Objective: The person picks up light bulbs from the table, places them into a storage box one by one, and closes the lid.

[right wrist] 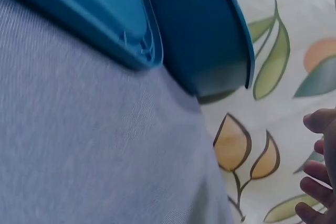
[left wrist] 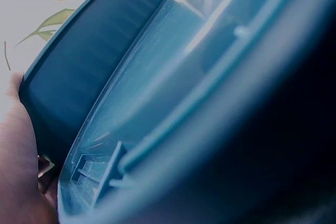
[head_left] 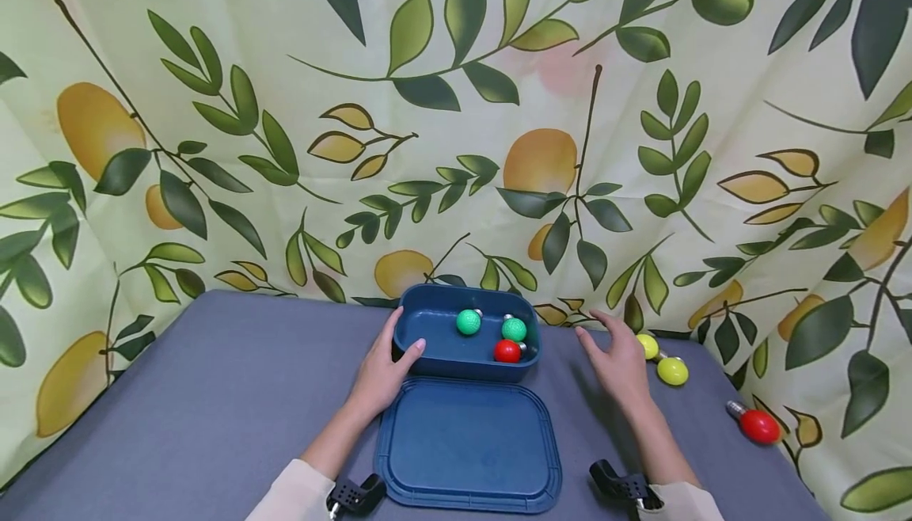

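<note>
A blue rectangular box stands at the back of the table, its top uncovered. Inside lie two green bulbs and a red bulb, all with silvery bases. My left hand holds the box at its front left corner, thumb by the front rim and fingers along the left side. In the left wrist view, the hand is against the box wall. To the right of the box, my right hand is apart from it with fingers spread and nothing held.
A flat blue lid lies in front of the box. Two yellow bulbs lie beyond the right hand, and another red bulb is near the table's right edge. A leaf-and-fruit patterned cloth hangs behind the grey table.
</note>
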Motion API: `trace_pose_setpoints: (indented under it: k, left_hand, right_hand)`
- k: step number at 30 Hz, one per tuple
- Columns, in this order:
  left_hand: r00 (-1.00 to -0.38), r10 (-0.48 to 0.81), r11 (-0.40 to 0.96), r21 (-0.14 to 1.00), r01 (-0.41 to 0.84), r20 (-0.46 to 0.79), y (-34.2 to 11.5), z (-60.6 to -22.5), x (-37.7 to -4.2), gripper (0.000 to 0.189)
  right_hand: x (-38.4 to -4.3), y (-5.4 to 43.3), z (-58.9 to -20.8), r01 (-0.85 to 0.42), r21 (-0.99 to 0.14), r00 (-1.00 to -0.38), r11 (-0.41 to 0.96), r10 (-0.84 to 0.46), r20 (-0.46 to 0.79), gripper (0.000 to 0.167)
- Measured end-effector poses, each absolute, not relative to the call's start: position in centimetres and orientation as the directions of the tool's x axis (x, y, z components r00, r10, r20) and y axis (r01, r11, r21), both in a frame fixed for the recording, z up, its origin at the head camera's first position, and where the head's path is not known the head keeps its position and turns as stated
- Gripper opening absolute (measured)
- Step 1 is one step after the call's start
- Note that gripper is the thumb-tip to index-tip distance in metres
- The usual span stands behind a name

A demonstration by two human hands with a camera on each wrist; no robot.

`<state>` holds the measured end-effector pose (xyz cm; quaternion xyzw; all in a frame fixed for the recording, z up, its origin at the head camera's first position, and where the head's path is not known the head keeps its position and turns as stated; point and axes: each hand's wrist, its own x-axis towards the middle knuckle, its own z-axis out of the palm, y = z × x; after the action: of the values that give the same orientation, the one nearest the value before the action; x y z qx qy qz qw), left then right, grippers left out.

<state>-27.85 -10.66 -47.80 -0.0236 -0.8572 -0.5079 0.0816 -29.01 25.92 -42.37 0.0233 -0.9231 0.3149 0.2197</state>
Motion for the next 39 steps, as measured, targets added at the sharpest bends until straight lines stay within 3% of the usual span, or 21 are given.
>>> trace_pose_setpoints:
  k: [12,19,27,39]
  left_hand:
    - [-0.985,-0.031,0.478,0.868,0.133,0.167,-10.7,-47.8,-28.0,0.076]
    - [-0.986,-0.027,0.491,0.862,0.129,0.163,-10.7,-47.6,-28.1,0.075]
    - [-0.988,-0.025,0.484,0.867,0.119,0.15,-10.7,-47.7,-27.9,0.076]
    - [-0.988,-0.02,0.478,0.869,0.127,0.156,-10.8,-47.4,-27.8,0.077]
  right_hand:
    - [-29.0,28.9,-45.3,-0.114,-0.597,-0.847,0.794,0.236,0.476,0.045]
    - [-28.7,31.1,-46.6,-0.095,-0.66,-0.701,0.745,0.421,0.576,0.047]
    - [-28.6,32.6,-47.2,-0.04,-0.712,-0.575,0.701,0.566,0.59,0.045]
    - [-28.4,34.4,-47.8,0.107,-0.75,-0.558,0.653,0.664,0.498,0.05]
